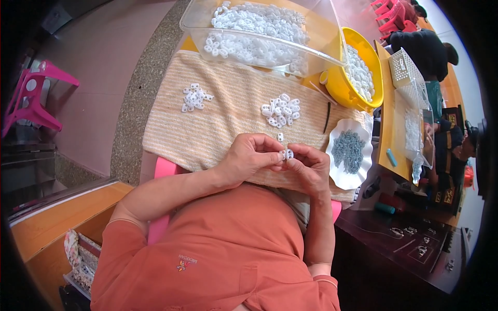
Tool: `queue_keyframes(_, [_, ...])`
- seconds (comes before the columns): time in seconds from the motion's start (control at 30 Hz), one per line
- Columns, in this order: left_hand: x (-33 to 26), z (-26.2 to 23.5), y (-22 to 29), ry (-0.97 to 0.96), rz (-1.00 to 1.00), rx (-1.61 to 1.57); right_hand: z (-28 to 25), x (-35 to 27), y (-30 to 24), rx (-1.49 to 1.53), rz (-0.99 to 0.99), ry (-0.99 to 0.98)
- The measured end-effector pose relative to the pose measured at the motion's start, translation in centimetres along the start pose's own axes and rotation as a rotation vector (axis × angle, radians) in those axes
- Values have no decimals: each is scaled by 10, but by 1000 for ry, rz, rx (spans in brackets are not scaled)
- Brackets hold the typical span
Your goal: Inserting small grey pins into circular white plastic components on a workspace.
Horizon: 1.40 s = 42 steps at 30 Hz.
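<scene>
White plastic piece (288, 154) pinched between both hands, left hand (250, 157), right hand (310, 167) (fingertips meeting), above striped towel (218, 122)

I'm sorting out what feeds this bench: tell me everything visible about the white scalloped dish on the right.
The white scalloped dish is shallow with a wavy rim and looks like plastic. It holds a heap of small grey-blue metal-looking pieces. It sits flat at the right edge of the striped cloth, below the yellow bowl, beside the right hand.

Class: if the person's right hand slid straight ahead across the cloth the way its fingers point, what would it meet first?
Probably the nearer heap of small white plastic rings on the striped beige cloth; the right hand points up-left, though depth is unclear.
</scene>
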<state>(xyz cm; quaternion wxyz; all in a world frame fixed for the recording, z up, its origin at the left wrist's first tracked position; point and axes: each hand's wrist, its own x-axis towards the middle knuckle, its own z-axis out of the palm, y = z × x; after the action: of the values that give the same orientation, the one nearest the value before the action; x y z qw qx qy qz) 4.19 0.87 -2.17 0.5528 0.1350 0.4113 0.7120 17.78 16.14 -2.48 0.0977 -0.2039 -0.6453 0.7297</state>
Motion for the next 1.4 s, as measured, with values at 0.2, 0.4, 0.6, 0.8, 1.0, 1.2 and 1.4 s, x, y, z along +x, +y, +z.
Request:
queue_keyframes(0.2, [0, 0, -1, -7, 7, 16, 1, -1, -1, 65, -1, -27])
queue_keyframes(0.4, [1, 1, 1, -30, 18, 9, 4, -1, -4, 93, 3, -27])
queue_keyframes(0.6, [1, 1, 2, -29, -14, -21, 3, -2, -4, 72, -17, -33])
queue_keyframes(0.8, [2, -1, 1, -51, -46, -63, 5, -2, -3, 155, -55, -37])
queue_keyframes(1.0, [0, 0, 3, -78, -113, -154, 7, -3, 1, 247, -67, -35])
queue_keyframes(1.2, [1, 0, 4, -115, -150, -216, 11, -2, -2, 237, -112, -22])
queue_keyframes(1.4, [1, 0, 0, -128, -131, -199, 14, -1, -8, 141, -182, -39])
